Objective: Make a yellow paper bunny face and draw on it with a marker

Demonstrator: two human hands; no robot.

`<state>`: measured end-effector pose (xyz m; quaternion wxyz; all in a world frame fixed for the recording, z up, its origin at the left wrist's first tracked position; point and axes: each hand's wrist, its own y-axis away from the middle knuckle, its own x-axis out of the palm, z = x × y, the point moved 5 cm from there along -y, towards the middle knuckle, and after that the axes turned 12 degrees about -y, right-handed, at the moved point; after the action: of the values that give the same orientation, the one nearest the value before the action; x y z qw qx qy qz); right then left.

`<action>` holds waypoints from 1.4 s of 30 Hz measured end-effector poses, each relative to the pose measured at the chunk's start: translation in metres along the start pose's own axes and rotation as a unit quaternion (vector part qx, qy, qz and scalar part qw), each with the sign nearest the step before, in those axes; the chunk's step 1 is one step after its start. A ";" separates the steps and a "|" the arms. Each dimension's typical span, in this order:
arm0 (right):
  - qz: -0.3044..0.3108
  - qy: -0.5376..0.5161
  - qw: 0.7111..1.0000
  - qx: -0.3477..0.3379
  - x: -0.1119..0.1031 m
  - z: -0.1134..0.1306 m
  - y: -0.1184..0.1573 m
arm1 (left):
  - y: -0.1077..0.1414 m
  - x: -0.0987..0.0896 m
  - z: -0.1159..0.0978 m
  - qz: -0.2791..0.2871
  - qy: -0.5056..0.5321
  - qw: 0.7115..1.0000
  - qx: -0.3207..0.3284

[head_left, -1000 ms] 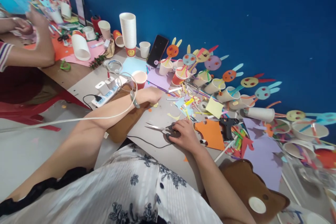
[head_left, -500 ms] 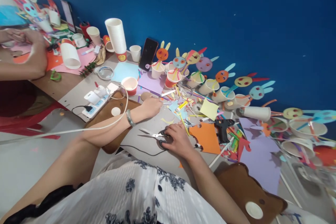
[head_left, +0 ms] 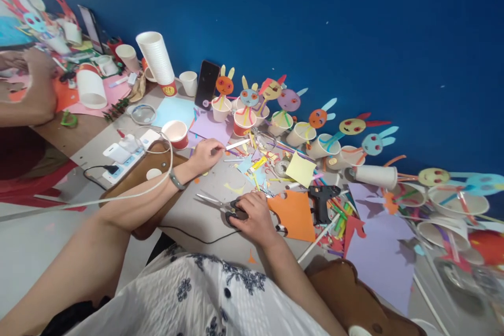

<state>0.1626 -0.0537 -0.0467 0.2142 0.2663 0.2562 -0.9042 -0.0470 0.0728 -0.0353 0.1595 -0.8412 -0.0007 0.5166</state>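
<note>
My right hand (head_left: 255,219) is closed around the black handles of a pair of scissors (head_left: 214,200) low over the grey table. Its blades point left, only slightly apart. My left hand (head_left: 207,155) has its fingers curled together farther back; whatever they may pinch is too small to make out. A white pen (head_left: 238,144) lies with its near end beside those fingertips. Between the hands are a pale yellow paper scrap (head_left: 234,188) and a light blue paper piece (head_left: 246,165). Orange paper with cut-outs (head_left: 293,215) is just right of my right hand.
A row of paper cups with paper rabbit figures (head_left: 280,123) stands along the blue wall. A power strip (head_left: 126,163) and white cable are by my left forearm. A black glue gun (head_left: 321,205) lies rightward. Another person's arm (head_left: 33,89) rests at far left.
The view has shifted to the right. My left hand has drawn slightly back and left, its fingers curled beside the pen. The scissor blades have come closer together in my right hand.
</note>
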 end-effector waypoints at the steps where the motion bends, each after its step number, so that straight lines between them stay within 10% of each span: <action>1: -0.001 -0.001 1.000 -0.001 -0.001 0.000 0.000 | -0.001 0.000 0.001 -0.002 -0.002 1.000 -0.001; 19: 0.057 0.032 0.997 -0.051 0.007 0.000 -0.007 | -0.020 -0.018 0.052 0.120 -0.070 0.989 -0.050; 35: 0.091 0.048 0.994 -0.047 0.007 0.002 -0.006 | -0.009 -0.013 0.054 0.159 -0.131 0.979 -0.012; 42: 0.087 0.055 0.994 -0.045 0.008 0.002 -0.005 | -0.010 -0.024 0.020 0.090 -0.105 0.990 0.010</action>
<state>0.1529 -0.0530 -0.0478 0.2889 0.3267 0.2836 -0.8540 -0.0740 0.0837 -0.0207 0.1203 -0.7770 0.0634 0.6146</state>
